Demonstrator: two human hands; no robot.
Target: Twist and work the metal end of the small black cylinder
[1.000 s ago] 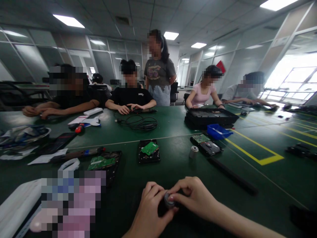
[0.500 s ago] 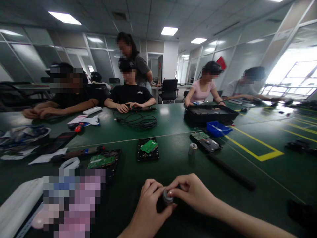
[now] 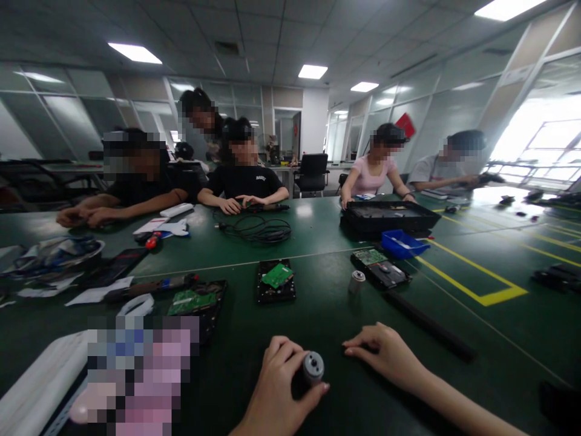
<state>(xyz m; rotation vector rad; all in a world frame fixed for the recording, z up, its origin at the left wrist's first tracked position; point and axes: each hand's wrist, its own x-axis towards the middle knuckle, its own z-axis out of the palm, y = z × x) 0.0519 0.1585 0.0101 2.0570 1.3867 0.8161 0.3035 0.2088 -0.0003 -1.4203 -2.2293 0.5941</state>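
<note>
My left hand [image 3: 278, 381] is closed around a small metal motor [image 3: 313, 367], a grey cylinder standing upright with its round end face up. Thumb and fingers press on its sides. To the right, apart from the motor, my right hand [image 3: 385, 350] hovers low over the table with its thumb and index finger drawn together. A small dark bit shows at those fingertips, too small to name. A second metal motor [image 3: 357, 282] stands upright farther off. Behind it lies a hard drive [image 3: 381, 267], and a green circuit board [image 3: 278, 275] rests on another hard drive [image 3: 267, 297].
A dark bar [image 3: 429, 324] lies right of my right hand. At left are a power screwdriver [image 3: 149, 286], another circuit board [image 3: 193, 301] and a white slab [image 3: 45, 381]. A blue bin [image 3: 402, 245] and a black tray [image 3: 390, 221] sit across, where several people work.
My right hand has come off the motor's top and moved right, uncovering its end face. My left hand still holds the motor. In the background, the standing person leans lower.
</note>
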